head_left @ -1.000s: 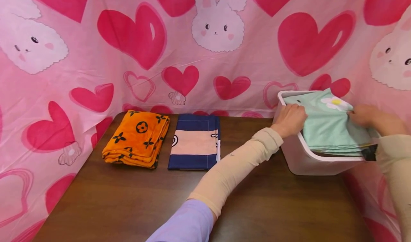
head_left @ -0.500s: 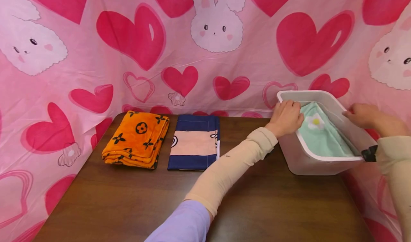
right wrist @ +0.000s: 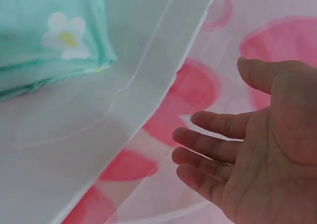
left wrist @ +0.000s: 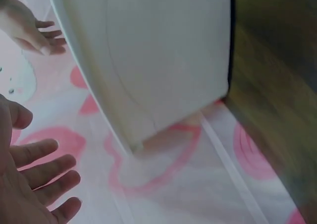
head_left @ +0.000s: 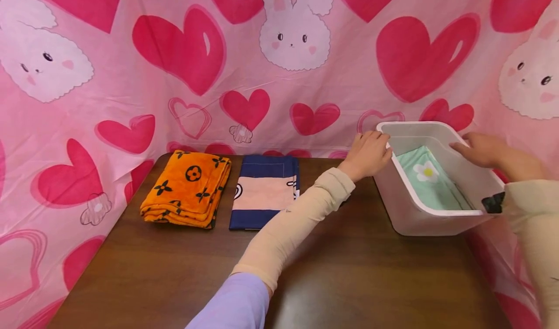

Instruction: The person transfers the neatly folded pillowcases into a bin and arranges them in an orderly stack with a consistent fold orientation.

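Note:
A folded mint-green cloth (head_left: 430, 186) with a white daisy lies low inside the white bin (head_left: 395, 212) at the right of the table. My left hand (head_left: 366, 155) is just outside the bin's left rim; in the left wrist view its fingers are spread and hold nothing. On the other side my right hand (head_left: 485, 149) hovers by the right rim. In the right wrist view that palm (right wrist: 270, 144) faces the bin with loose, straight fingers and nothing in them.
An orange folded cloth (head_left: 185, 188) with black flower shapes sits on the left of the brown table (head_left: 183, 271). Beside it lies a navy and peach folded cloth (head_left: 264, 193). A pink heart-and-bunny curtain (head_left: 301, 96) hangs around the table.
The mint cloth has gone down from the bin's top into its inside. Both hands have let go of it; the left has moved left off the rim.

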Demonstrator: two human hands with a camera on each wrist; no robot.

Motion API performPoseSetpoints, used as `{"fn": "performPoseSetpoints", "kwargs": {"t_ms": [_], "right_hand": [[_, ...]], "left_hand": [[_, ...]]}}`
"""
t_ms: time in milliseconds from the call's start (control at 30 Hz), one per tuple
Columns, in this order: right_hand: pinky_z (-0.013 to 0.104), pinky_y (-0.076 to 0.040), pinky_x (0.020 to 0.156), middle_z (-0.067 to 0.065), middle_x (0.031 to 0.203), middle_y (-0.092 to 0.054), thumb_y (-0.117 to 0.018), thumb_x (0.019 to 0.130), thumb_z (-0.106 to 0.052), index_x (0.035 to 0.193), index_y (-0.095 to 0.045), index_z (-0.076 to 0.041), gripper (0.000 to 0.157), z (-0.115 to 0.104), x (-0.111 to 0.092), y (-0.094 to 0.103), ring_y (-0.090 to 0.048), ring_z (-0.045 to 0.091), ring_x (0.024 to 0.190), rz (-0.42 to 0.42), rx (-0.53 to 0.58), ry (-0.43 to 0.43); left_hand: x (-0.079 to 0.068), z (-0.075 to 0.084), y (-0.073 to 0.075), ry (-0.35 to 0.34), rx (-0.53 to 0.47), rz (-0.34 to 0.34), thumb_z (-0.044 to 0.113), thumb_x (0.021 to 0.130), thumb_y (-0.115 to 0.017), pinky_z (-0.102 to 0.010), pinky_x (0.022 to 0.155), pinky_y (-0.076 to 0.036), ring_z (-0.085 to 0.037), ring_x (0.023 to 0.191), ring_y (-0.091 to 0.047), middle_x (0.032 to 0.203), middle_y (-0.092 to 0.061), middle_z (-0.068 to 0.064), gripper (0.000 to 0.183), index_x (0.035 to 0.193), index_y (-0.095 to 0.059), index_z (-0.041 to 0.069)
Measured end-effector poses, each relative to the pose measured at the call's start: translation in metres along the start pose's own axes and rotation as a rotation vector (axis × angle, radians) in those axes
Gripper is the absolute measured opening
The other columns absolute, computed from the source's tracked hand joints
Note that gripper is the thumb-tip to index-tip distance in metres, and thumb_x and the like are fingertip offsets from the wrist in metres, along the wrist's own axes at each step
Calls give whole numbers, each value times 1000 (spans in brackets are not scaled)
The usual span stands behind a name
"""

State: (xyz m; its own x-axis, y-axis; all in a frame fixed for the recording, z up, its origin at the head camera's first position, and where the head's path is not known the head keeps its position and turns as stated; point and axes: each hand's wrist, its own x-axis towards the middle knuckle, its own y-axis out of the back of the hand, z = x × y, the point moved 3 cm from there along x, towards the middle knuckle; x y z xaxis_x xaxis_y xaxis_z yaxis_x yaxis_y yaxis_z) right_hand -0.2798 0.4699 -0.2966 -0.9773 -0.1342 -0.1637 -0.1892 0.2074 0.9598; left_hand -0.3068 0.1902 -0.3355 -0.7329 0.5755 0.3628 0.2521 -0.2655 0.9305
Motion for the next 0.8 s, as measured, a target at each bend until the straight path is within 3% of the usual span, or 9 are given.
{"fn": "performPoseSetpoints", "kwargs": {"t_ms": [167, 267, 333, 567, 667, 800], "right_hand": [[74, -43, 91, 47, 127, -46, -42, 106, -41, 143, -32, 20, 72, -21, 9, -1, -48, 65, 114, 0, -47, 14], [79, -33, 96, 49, 139, -33, -41, 106, -44, 147, -23, 21, 80, -35, 13, -3, -35, 67, 124, -14, -15, 16], [80, -32, 96, 47, 143, -31, -44, 105, -45, 150, -20, 18, 81, -46, 14, -3, -33, 67, 127, -17, 15, 20], [79, -33, 99, 39, 143, -40, -50, 103, -39, 150, -31, 8, 69, -83, 17, -7, -37, 60, 129, 30, 21, 81], [77, -33, 102, 40, 138, -46, -50, 103, -35, 146, -37, 10, 63, -94, 22, -10, -40, 59, 128, 67, -11, 115], [74, -29, 107, 44, 139, -43, -48, 104, -34, 146, -34, 16, 68, -107, 30, -15, -39, 61, 129, 68, -36, 120]], "left_hand": [[-12, -28, 5, 5, -1, 5, 39, 106, -41, -32, 107, -39, -12, 132, -52, 141, -60, 7, 40, 138, -58, 22], [-20, -47, 6, 8, -2, -33, 39, 106, -41, -34, 110, -39, -15, 134, -50, 144, -58, 5, 42, 141, -57, 22], [-25, -59, 7, 11, 3, -66, 40, 107, -41, -35, 112, -38, -16, 136, -49, 147, -57, 3, 44, 143, -56, 22], [-46, -99, 8, 28, 28, -131, 39, 106, -44, -41, 115, -36, -21, 140, -47, 149, -55, 0, 46, 146, -54, 20], [-55, -114, 7, 44, 25, -158, 37, 106, -45, -44, 115, -35, -23, 143, -43, 151, -53, -2, 46, 147, -53, 19], [-69, -132, 6, 64, -2, -187, 37, 106, -46, -46, 117, -33, -27, 145, -40, 155, -49, -5, 48, 150, -51, 18]]}}
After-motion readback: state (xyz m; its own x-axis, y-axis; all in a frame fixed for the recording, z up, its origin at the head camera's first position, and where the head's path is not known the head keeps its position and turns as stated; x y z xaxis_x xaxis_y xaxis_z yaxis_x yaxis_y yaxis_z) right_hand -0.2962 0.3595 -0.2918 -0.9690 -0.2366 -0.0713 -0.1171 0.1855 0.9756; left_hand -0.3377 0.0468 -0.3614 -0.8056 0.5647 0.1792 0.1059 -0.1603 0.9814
